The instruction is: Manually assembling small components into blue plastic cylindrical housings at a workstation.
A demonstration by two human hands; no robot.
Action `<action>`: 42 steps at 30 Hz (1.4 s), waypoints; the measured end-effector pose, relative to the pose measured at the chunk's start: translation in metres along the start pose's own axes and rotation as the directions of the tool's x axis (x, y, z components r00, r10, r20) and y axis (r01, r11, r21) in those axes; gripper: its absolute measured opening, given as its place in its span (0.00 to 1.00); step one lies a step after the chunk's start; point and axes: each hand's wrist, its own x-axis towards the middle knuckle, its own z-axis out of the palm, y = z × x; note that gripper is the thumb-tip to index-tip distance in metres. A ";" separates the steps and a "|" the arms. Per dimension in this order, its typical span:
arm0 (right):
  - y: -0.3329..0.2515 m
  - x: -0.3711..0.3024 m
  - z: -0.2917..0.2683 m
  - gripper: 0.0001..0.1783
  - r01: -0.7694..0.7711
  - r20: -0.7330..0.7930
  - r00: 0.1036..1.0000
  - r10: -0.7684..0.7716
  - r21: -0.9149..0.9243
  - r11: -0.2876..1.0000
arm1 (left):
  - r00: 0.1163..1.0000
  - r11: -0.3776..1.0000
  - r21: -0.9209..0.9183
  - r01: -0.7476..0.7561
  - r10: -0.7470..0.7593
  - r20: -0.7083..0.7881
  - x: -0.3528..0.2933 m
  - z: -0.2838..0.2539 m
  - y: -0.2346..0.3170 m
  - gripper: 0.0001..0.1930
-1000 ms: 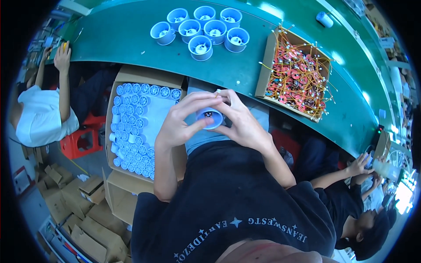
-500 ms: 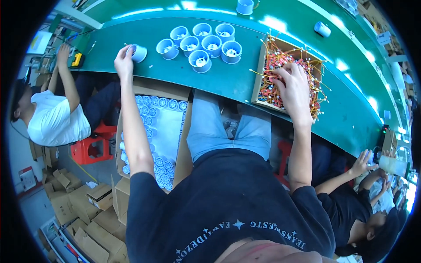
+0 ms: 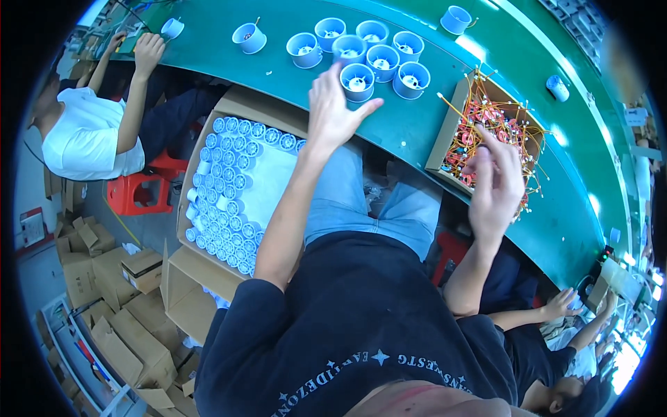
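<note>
My left hand [image 3: 332, 111] reaches over the bench with its thumb spread wide and nothing visible in its grasp. Its blurred fingertips are beside the nearest pale blue cup [image 3: 356, 83], overlapping the group's edge; contact cannot be made out. Several such cups stand together, each with a white centre piece inside. My right hand [image 3: 497, 182] is over the near edge of a cardboard box [image 3: 439, 147] of red parts with orange wires [image 3: 479, 115]. Its fingers are bent together; what they hold is hidden. Left of the group stands a cup with a wire sticking out [image 3: 249, 40].
A large carton [image 3: 179, 226] of blue-white cylinders is below the bench on my left. More cups [image 3: 456, 21] stand farther back; one white-blue piece [image 3: 557, 88] lies on its side. A co-worker's hand [image 3: 148, 52] is near another cup [image 3: 172, 28]; another person sits right.
My left hand has let go of the cup at the left and moved right to the group. My right hand has drawn back slightly within the wired parts' box. The view has shifted.
</note>
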 end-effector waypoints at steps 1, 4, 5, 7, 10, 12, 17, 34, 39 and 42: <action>-0.004 -0.002 0.007 0.11 0.055 0.036 0.998 -0.053 -0.056 0.997 | 0.998 1.000 -0.021 0.010 -0.009 0.067 0.005 0.004 0.003 0.29; -0.016 -0.015 0.028 0.11 0.135 0.076 0.989 -0.129 -0.072 0.988 | 0.987 0.953 -0.274 0.128 -0.096 0.129 -0.005 0.005 0.014 0.31; -0.018 -0.018 0.032 0.11 0.157 0.070 0.986 -0.154 -0.036 0.987 | 0.975 0.844 -0.491 0.218 -0.168 0.144 -0.013 0.003 0.021 0.33; -0.025 -0.025 0.039 0.11 0.153 0.077 0.985 -0.153 0.003 0.988 | 0.952 0.682 -0.665 0.305 -0.248 0.182 -0.029 -0.004 0.028 0.35; -0.028 -0.030 0.045 0.12 0.157 0.097 0.981 -0.165 0.085 0.984 | 0.985 0.619 -0.773 0.140 -0.168 0.044 -0.043 -0.012 0.040 0.39; -0.026 -0.030 0.048 0.13 0.199 0.116 0.972 -0.204 0.056 0.978 | 0.988 0.633 -0.765 0.118 -0.153 0.026 -0.046 -0.017 0.047 0.39; -0.024 -0.030 0.049 0.13 0.221 0.157 0.964 -0.216 -0.013 0.975 | 0.998 0.638 -0.769 0.032 -0.068 -0.016 -0.051 -0.021 0.050 0.41; -0.033 -0.029 0.058 0.13 0.179 0.066 0.981 -0.183 0.052 0.982 | 0.878 -0.366 -0.807 0.463 0.067 0.473 -0.057 -0.036 0.059 0.35; -0.035 -0.030 0.058 0.14 0.150 0.099 0.983 -0.155 0.052 0.987 | 0.850 -0.787 -0.443 0.430 0.188 0.491 -0.053 -0.040 0.060 0.32; -0.036 -0.032 0.057 0.14 0.153 0.130 0.979 -0.159 0.059 0.987 | 0.873 -0.435 -0.777 0.454 0.044 0.486 -0.051 -0.040 0.058 0.27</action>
